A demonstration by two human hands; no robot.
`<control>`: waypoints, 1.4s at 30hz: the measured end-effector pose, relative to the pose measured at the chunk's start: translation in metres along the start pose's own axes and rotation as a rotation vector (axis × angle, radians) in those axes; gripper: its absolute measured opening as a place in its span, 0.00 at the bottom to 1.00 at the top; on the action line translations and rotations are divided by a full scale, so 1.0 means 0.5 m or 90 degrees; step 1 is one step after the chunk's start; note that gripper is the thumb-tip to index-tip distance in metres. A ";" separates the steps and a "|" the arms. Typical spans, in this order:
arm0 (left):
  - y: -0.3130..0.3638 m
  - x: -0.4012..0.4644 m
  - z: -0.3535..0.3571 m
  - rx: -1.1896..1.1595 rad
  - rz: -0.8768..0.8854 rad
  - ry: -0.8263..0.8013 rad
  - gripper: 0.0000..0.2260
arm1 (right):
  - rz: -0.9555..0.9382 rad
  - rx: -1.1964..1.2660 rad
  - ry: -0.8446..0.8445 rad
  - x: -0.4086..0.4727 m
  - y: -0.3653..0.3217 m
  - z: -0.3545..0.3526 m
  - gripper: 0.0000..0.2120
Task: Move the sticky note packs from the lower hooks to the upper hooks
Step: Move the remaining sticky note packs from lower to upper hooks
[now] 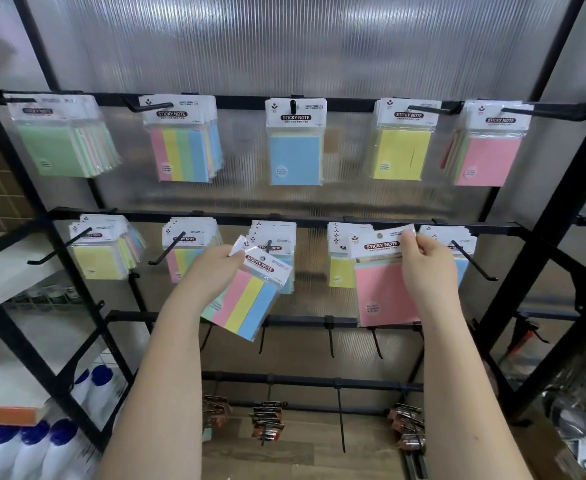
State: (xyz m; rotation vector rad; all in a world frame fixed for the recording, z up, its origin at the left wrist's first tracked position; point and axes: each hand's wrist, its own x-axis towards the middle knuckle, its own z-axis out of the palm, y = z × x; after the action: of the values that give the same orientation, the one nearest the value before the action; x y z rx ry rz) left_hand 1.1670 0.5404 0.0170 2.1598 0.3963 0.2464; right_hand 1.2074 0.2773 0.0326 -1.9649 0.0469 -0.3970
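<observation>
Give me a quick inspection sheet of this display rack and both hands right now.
Surface: black rack with hook rows, ribbed panel behind.
Job's things: sticky note packs on the top row and second row; third-row hooks bare.
Clutter: small dark packs on the lowest hooks.
Hands: left hand grips a striped pack; right hand pinches a pink pack.
Cables: nothing seen.
Surroundings: blue-capped bottles at lower left.
</observation>
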 end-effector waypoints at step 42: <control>0.329 -0.047 0.351 0.042 0.024 0.162 0.16 | -0.195 0.243 0.104 0.209 0.011 -0.381 0.21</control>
State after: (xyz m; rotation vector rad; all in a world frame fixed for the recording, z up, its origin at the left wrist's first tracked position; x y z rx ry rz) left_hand 1.2321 0.3098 0.0497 2.2080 0.5143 0.5390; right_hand 1.2503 0.0846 0.1242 -1.5604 -0.2132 -0.7122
